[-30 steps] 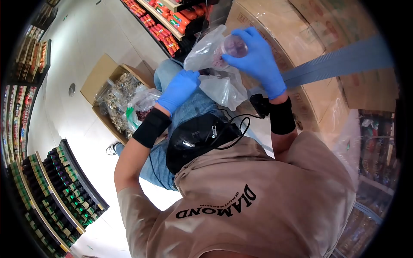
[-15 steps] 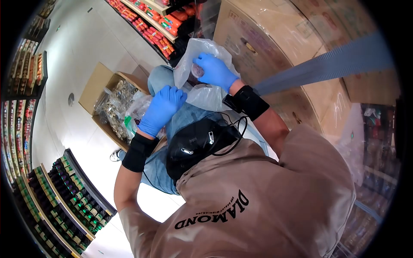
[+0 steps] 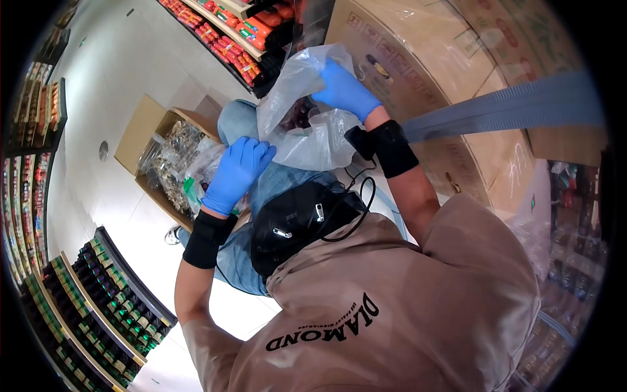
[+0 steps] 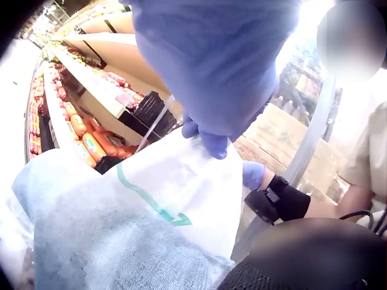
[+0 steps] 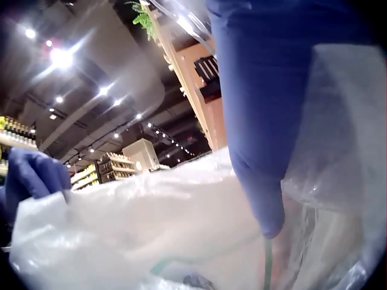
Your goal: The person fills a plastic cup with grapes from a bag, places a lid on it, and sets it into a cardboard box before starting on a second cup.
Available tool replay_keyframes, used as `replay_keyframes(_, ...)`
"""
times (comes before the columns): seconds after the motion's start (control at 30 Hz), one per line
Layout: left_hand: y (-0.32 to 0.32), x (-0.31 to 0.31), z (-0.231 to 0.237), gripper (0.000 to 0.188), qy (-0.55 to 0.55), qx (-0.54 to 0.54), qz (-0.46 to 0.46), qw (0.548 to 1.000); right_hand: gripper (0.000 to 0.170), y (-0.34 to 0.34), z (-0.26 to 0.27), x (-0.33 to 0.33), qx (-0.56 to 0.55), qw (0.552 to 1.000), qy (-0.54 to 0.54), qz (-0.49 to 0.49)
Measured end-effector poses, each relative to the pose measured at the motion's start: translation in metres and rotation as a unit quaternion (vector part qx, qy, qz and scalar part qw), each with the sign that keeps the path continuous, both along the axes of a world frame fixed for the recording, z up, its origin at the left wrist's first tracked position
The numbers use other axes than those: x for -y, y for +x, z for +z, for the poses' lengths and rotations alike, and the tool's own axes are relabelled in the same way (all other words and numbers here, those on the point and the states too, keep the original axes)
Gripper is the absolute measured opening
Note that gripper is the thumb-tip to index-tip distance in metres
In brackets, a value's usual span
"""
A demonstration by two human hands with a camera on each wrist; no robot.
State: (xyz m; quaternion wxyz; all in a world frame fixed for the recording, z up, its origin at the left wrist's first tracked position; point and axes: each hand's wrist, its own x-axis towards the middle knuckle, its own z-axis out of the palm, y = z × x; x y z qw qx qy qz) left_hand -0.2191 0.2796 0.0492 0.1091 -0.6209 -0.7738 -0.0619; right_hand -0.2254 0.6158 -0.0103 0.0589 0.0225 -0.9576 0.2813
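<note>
Head | right grip (image 3: 345, 91) shifted to plastic bag (image 3: 277, 91) rim | dark contents (image 3: 298, 115) showing

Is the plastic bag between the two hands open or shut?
Open. Its mouth gapes in the head view, showing dark contents inside, while the left hand pinches the bag's edge.

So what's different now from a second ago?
The right hand has moved left to the rim of the plastic bag; the round container it held no longer shows in it. The left hand has drawn back toward the body. It still pinches the bag's edge, and the open box stays beside the leg.
</note>
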Motion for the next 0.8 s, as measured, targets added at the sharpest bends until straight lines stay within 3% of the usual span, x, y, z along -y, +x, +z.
replay_keyframes(0.03, 0.001, 0.001, 0.001, 0.050, 0.020, -0.008, -0.004, 1.000, 0.066, 0.007, 0.016, 0.002, 0.001, 1.000, 0.000, 0.000)
replay_keyframes(0.1, 0.002, 0.002, 0.000, 0.045, 0.038, -0.014, -0.006, 0.999, 0.085, 0.023, 0.044, 0.009, -0.069, 0.997, 0.025, 0.008)
replay_keyframes(0.23, 0.006, 0.003, -0.003, 0.045, 0.046, 0.015, -0.025, 0.999, 0.090, 0.040, 0.075, 0.013, -0.035, 0.998, 0.027, 0.048)
replay_keyframes(0.33, 0.008, 0.001, -0.004, 0.046, 0.047, 0.070, -0.022, 0.996, 0.080, 0.047, 0.091, 0.013, -0.015, 0.996, 0.037, 0.081)
replay_keyframes(0.4, 0.011, -0.002, -0.005, 0.048, 0.049, 0.106, -0.018, 0.993, 0.053, 0.050, 0.103, 0.017, 0.046, 0.997, 0.040, 0.044)
replay_keyframes(0.43, 0.011, -0.004, -0.005, 0.047, 0.049, 0.131, -0.012, 0.990, 0.053, 0.048, 0.111, 0.020, 0.046, 0.997, 0.040, 0.046)
replay_keyframes(0.5, 0.012, -0.008, -0.005, 0.047, 0.050, 0.158, -0.005, 0.986, 0.036, 0.044, 0.124, 0.031, 0.188, 0.977, -0.052, 0.088)
replay_keyframes(0.6, 0.008, -0.014, 0.000, 0.046, 0.048, 0.123, -0.032, 0.991, 0.033, 0.048, 0.075, 0.051, 0.124, 0.972, -0.143, 0.141)
replay_keyframes(0.67, 0.005, -0.015, 0.003, 0.047, 0.080, 0.126, -0.011, 0.989, 0.028, 0.059, 0.023, 0.038, 0.187, 0.958, -0.038, 0.213)
replay_keyframes(0.7, 0.002, -0.016, 0.003, 0.047, 0.082, 0.124, -0.015, 0.989, 0.028, 0.064, 0.022, 0.033, 0.185, 0.959, -0.036, 0.209)
replay_keyframes(0.77, 0.003, -0.014, 0.002, 0.050, 0.075, 0.133, -0.001, 0.988, 0.034, 0.078, 0.019, 0.029, 0.337, 0.905, -0.035, 0.256)
replay_keyframes(0.8, 0.002, -0.014, -0.001, 0.050, 0.076, 0.133, -0.003, 0.988, 0.034, 0.079, 0.016, 0.026, 0.337, 0.906, -0.034, 0.253)
